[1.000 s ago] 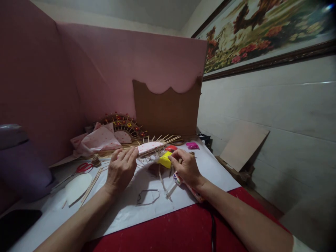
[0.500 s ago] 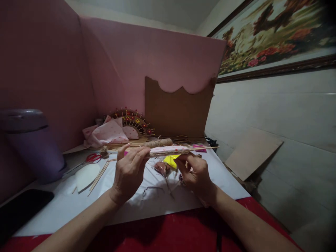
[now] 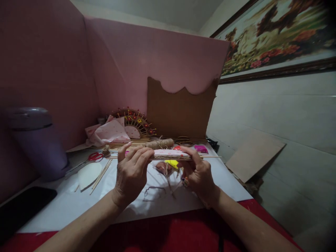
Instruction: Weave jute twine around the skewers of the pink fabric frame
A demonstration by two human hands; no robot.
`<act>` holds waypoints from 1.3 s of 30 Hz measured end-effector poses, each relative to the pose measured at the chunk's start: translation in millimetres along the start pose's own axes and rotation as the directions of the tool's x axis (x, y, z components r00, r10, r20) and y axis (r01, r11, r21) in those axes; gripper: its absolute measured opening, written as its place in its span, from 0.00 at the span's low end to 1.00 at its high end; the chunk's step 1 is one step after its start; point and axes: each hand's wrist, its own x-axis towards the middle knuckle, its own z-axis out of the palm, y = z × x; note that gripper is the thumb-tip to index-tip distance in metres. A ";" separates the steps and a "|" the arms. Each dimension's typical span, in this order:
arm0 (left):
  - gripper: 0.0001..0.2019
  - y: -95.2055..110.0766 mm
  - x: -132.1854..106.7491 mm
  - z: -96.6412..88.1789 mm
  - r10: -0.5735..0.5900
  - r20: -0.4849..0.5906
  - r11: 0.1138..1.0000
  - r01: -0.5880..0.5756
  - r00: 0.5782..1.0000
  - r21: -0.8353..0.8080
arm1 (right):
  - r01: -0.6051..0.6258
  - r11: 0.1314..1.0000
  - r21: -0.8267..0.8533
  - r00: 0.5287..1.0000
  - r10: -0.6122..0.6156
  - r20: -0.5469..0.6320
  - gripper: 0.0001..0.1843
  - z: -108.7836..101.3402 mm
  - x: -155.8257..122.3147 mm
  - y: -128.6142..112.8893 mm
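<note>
Between my two hands a flat cardboard piece (image 3: 168, 154) is held edge-on, its top covered in pink patterned fabric. My left hand (image 3: 132, 171) pinches its left end, fingers on top. At the right end, my right hand (image 3: 196, 171) grips it with fingers above and thumb below. A thin wooden stick (image 3: 212, 156) pokes out to the right past my right hand. Beneath the piece lie a yellow packet (image 3: 172, 163) and a brown packet (image 3: 164, 167) with twine strands. Its underside is hidden.
A purple tumbler (image 3: 39, 143) and a black phone (image 3: 28, 210) stand at left. Red-handled scissors (image 3: 96, 156), a white cut-out (image 3: 89, 174) and loose sticks (image 3: 101, 176) lie nearby. Behind are a twine roll (image 3: 160, 143), a decorated fan shape (image 3: 139, 122), pink fabric (image 3: 110, 131) and brown cardboard (image 3: 181, 112).
My right fingers have moved from below the piece's right end up over its top. The piece now sits more level, and the view has shifted slightly.
</note>
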 end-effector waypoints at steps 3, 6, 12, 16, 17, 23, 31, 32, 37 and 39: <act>0.11 0.4 -0.6 -0.4 0.000 0.000 1.000 0.000 1.000 -0.010 | -0.009 1.000 0.020 1.000 0.009 0.009 0.12 -0.4 0.6 1.6; 0.15 0.3 -0.8 -1.1 0.013 -0.051 1.000 -0.014 0.999 -0.017 | -0.028 0.999 0.040 1.000 0.027 0.015 0.12 -1.1 1.4 2.3; 0.15 1.6 -1.5 -3.5 0.030 -0.134 0.999 -0.032 0.991 -0.010 | -0.100 0.987 0.122 0.995 0.098 0.025 0.11 -0.4 2.9 2.0; 0.14 -0.5 -1.8 -4.5 0.108 -0.099 0.993 -0.102 0.989 0.065 | -0.140 0.963 0.231 0.990 0.131 0.050 0.10 -0.9 3.5 -2.3; 0.14 -1.5 -1.7 -4.6 0.120 -0.090 0.990 -0.112 0.989 0.080 | -0.143 0.957 0.253 0.990 0.133 0.054 0.10 -1.1 3.5 -3.6; 0.16 -5.7 -1.8 -3.9 0.152 -0.086 0.984 -0.142 0.985 0.106 | -0.166 0.948 0.271 0.986 0.153 0.069 0.09 -1.2 3.0 -6.9; 0.23 1.8 -1.0 -5.5 0.307 0.013 0.932 -0.304 0.951 0.196 | -0.128 0.944 0.304 0.990 0.104 0.092 0.07 -2.8 -0.2 -13.2; 0.23 2.1 -1.1 -5.5 0.310 0.012 0.931 -0.306 0.951 0.200 | -0.131 0.943 0.306 0.990 0.105 0.097 0.07 -3.1 -0.2 -13.9; 0.24 1.0 -2.4 -4.4 0.310 0.018 0.932 -0.307 0.951 0.191 | -0.130 0.945 0.299 0.989 0.104 0.104 0.07 -3.1 0.2 -14.9; 0.23 0.8 -2.3 -4.2 0.317 0.014 0.932 -0.314 0.948 0.183 | -0.131 0.943 0.306 0.989 0.102 0.109 0.08 -2.7 0.2 -14.9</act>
